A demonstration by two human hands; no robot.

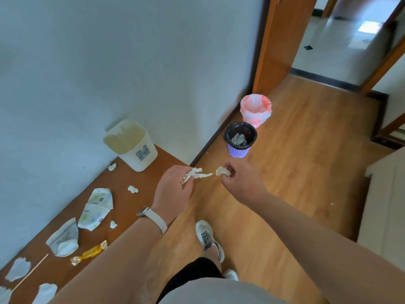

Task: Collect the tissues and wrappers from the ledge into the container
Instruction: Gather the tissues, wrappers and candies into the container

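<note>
My left hand [173, 187] pinches a twisted white tissue strip [198, 174] just past the ledge's right end. My right hand [237, 176] grips a small crumpled tissue wad [222, 171] above the floor, short of the purple bin with a black liner [240, 139], which holds white tissue. On the brown ledge [122, 207] lie small tissue scraps [132, 189], flower-printed wrappers [96, 208], a grey wrapper [63, 238], a gold candy wrapper [89, 254] and more white tissues [18, 268]. A cream container [131, 145] stands at the ledge's far end.
A bin with a pink-and-white liner [256, 109] stands behind the purple one by the wall. A thin wooden stick [30, 272] lies on the ledge. My shoe [208, 238] is on the wooden floor. A doorway opens at the upper right; beige furniture [383, 205] is at right.
</note>
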